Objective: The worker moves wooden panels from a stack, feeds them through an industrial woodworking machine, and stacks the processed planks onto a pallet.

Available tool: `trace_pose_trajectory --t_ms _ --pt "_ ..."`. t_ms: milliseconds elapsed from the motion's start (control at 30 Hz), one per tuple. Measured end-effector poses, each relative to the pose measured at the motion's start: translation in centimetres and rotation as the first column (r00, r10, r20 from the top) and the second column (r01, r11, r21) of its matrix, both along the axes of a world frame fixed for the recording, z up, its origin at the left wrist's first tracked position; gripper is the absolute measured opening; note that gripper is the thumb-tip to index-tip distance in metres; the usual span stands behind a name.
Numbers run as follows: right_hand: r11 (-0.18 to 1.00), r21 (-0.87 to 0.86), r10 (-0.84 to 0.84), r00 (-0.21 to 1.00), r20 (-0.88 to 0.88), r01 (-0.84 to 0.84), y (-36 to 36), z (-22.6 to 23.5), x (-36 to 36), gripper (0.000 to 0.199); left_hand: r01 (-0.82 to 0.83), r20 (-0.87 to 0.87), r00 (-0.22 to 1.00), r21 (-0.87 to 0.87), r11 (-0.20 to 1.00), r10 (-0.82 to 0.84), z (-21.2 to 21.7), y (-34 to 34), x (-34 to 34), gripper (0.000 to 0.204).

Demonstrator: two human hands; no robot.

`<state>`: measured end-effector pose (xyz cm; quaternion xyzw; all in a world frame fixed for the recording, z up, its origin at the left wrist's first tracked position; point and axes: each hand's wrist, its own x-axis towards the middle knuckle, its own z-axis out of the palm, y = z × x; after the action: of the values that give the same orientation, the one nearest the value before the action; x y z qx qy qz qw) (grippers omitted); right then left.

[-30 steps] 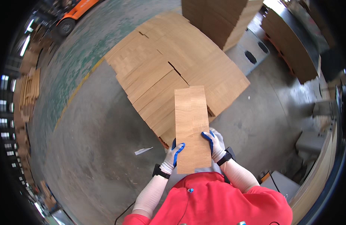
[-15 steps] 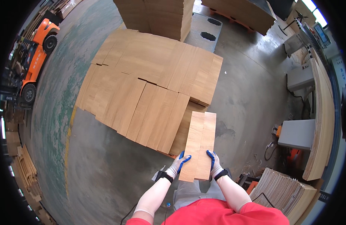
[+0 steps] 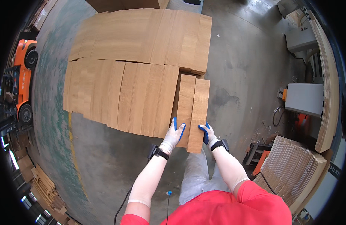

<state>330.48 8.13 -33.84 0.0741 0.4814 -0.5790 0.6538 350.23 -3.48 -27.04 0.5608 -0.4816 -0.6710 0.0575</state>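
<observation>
Being held side by side at the right end of the near row (image 3: 137, 95) of the stack: left board (image 3: 186, 101) and right board (image 3: 198, 116). Right board is offset toward the near side, so ends aren't flush. Left board is separated from the row's last plank by a dark gap (image 3: 176, 100). Can't tell whether the pair is supported from below.

Left board is gripped near its near end, at the outer edge, by the left hand (image 3: 174, 134); right board likewise by the right hand (image 3: 208, 135). Both gloved, fingers bent round the edges, thumbs on the top faces. Undersides hidden.

Risks, as judged: pair is clamped from the outer edges only, so right board could be slipped or dropped if squeeze is eased or made uneven. Far ends could be dipped, since grip is all at the near end. Corners could be chipped on the far row (image 3: 143, 35) if pushed in too deep. Left fingers could be nipped if left board is shoved across that gap. Ragged ends likely if the offset isn't squared.

Further out: concrete floor (image 3: 233, 82) at right, grey box (image 3: 304, 98), thin-sheet stack (image 3: 289, 165), orange forklift (image 3: 25, 84) far left.
</observation>
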Motion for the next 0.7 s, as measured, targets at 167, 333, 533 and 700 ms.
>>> trace_pose_trajectory --t_ms 167,333,533,700 --pt "0.998 0.029 -0.052 0.989 -0.140 0.056 0.6 -2.7 0.2 0.066 -0.773 -0.199 0.633 -0.115 0.624 0.748 3.4 9.5 1.4 0.066" --pt "0.999 0.046 -0.019 0.999 -0.046 0.021 -2.4 -4.0 1.2 0.057 -0.925 0.194 0.188 0.363 0.107 0.963 -7.9 18.5 5.5 0.078" --pt "0.989 0.148 -0.022 0.997 0.078 0.010 -5.8 -3.4 2.3 0.059 -0.736 -0.150 -0.002 0.669 0.100 0.989 -10.6 11.7 1.4 0.089" --pt "0.949 0.262 0.157 0.983 0.098 -0.178 -7.2 -4.2 -0.8 0.069 -0.723 -0.251 0.005 0.667 0.177 0.968 -8.4 8.9 -1.8 0.089"
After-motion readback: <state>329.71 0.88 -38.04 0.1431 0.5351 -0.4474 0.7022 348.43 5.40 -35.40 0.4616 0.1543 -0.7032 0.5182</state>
